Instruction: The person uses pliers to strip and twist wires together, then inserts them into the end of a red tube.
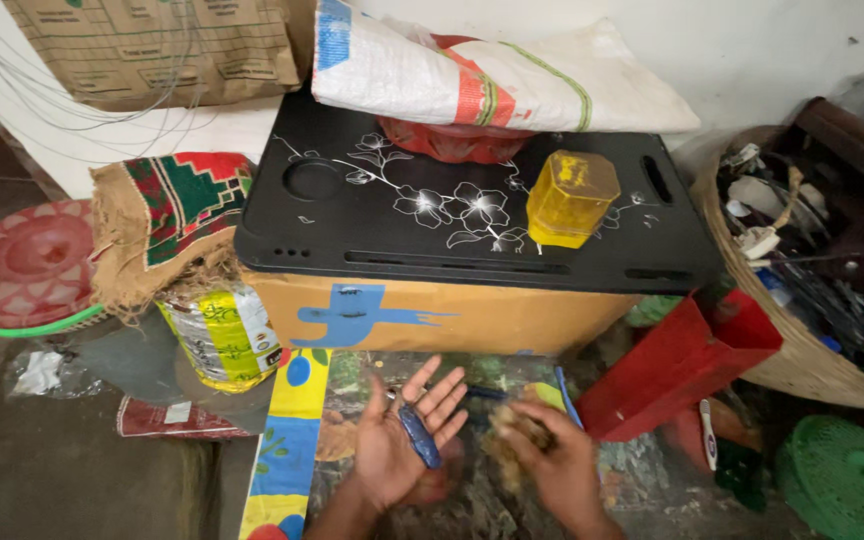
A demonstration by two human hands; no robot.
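Blue tool (419,436) across left palm (392,445), fibre clump (522,428) under right hand (552,460)

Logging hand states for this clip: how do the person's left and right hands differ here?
The left hand lies open, palm up, fingers spread, with a small dark blue oblong object resting across the palm. The right hand is turned palm down, its fingers curled around a tan fibrous clump. Both hover over the colourful patterned mat, in front of the orange cardboard box.
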